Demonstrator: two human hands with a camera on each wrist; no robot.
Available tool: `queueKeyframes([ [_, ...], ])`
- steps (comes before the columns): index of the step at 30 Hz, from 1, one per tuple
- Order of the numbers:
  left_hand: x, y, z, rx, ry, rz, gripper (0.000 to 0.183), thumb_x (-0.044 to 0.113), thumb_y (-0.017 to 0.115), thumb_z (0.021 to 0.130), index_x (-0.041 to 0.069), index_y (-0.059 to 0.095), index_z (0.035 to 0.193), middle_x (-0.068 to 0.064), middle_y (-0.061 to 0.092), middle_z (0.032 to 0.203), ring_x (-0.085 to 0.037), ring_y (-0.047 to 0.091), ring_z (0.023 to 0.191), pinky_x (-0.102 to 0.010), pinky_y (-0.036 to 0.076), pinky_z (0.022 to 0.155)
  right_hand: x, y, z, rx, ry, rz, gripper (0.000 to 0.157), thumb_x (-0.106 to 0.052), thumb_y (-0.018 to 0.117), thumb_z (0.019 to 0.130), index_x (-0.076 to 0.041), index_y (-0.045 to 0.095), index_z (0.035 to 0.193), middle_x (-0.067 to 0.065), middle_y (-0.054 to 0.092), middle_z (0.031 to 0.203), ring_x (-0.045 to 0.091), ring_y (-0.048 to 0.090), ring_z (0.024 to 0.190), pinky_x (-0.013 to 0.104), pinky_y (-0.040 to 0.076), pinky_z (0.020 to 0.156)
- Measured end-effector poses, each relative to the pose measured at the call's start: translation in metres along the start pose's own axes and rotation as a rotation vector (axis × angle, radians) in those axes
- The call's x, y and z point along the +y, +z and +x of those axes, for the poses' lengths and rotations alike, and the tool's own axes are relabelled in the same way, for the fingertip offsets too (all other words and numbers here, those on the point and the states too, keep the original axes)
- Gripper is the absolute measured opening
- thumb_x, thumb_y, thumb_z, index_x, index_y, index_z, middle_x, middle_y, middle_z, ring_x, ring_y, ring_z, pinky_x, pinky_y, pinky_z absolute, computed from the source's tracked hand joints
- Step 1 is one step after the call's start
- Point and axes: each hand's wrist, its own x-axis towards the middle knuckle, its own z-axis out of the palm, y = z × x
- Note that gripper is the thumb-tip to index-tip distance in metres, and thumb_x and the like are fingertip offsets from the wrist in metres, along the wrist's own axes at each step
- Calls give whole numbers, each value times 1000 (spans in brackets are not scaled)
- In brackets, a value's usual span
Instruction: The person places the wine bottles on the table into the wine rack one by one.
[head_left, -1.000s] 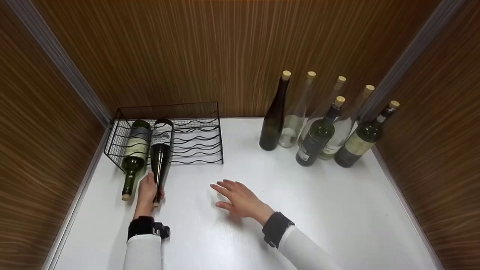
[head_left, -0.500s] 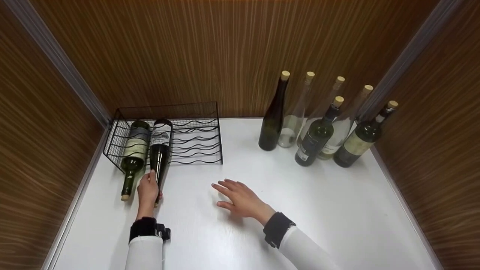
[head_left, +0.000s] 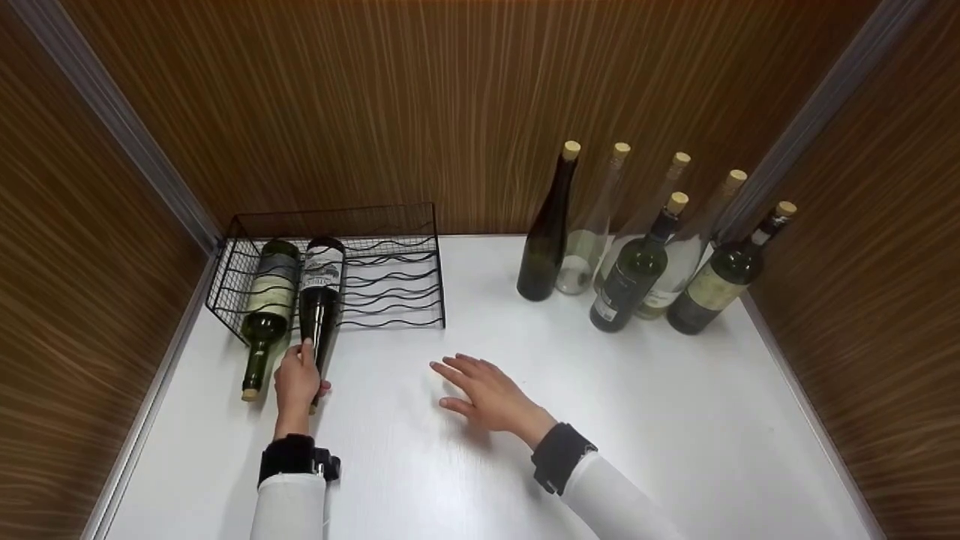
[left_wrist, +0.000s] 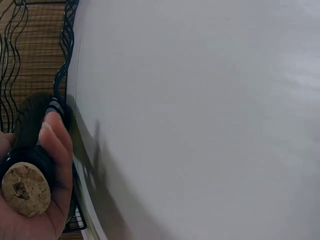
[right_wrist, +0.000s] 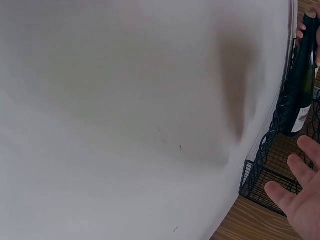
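My left hand holds the neck of a dark, slender wine bottle with a white label. This bottle lies in the second place from the left of a black wire wine rack, its neck pointing toward me. In the left wrist view its cork faces the camera, with fingers and palm round the neck. To its left in the rack lies a green wine bottle with a cream label. My right hand is over the white table, fingers spread, holding nothing; its fingers show in the right wrist view.
Several corked bottles stand at the back right, among them a tall dark bottle, a green bottle with a dark label and a green bottle with a pale label. Clear glass bottles stand among them. Wood-grain panels enclose the table's back and sides.
My left hand stays at the bottle's neck, its fingers shifting slightly. The bottle turns a little and stays in its place. My right hand drifts slightly to the right and away from me.
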Motion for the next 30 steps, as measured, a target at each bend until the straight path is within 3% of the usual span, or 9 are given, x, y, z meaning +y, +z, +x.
queueKeyframes([
  [2,2,-1,-2,-1,16,52,66,48,29,106,-3,35,147,-25,67,101,-37,67,90,-50,49,81,2,-1,-2,2,8,6,64,-56,42,100,-27,30,155,4,39,153,26,31,142,46,26,114],
  [4,6,-1,-5,-2,32,113,70,49,29,105,-4,27,150,-32,49,132,-47,51,118,-60,39,93,5,-2,-4,9,15,7,63,-56,42,101,-27,30,155,4,38,154,26,31,142,46,26,114],
  [6,9,1,-9,9,58,159,73,49,31,105,-6,20,152,-36,30,146,-52,36,129,-64,34,98,8,-3,-6,13,26,16,63,-56,42,100,-27,31,155,4,37,154,26,30,143,46,25,114],
  [8,11,4,-13,43,102,201,72,45,36,105,-6,18,152,-37,23,147,-54,32,130,-64,34,98,10,-4,-8,19,34,26,63,-56,42,101,-26,31,155,4,37,155,26,30,143,46,25,114],
  [12,18,13,-21,134,246,268,66,33,48,104,-8,25,150,-40,25,143,-54,30,131,-63,35,99,16,-7,-12,31,51,37,63,-56,42,101,-26,31,155,5,37,155,27,30,143,46,24,114],
  [14,21,18,-25,147,314,300,64,30,51,103,-9,29,148,-40,26,143,-52,27,134,-62,34,100,19,-8,-13,41,62,43,63,-55,43,101,-26,31,155,6,37,154,28,30,143,47,25,114],
  [20,34,33,-37,80,421,366,64,33,54,102,-6,34,148,-32,22,152,-49,17,142,-57,25,111,30,-12,-21,71,104,44,63,-54,44,101,-24,32,155,9,39,153,29,31,142,48,26,114],
  [26,43,51,-51,19,493,439,63,38,52,102,-2,37,148,-30,23,154,-49,20,141,-54,20,114,39,-14,-30,108,135,58,63,-54,45,101,-20,36,154,12,41,151,32,33,140,50,27,112],
  [30,46,62,-60,-31,506,449,63,41,51,102,1,39,149,-27,22,156,-48,20,141,-55,21,113,47,-15,-35,144,132,57,63,-53,45,101,-18,37,153,14,42,150,34,35,139,50,28,111],
])
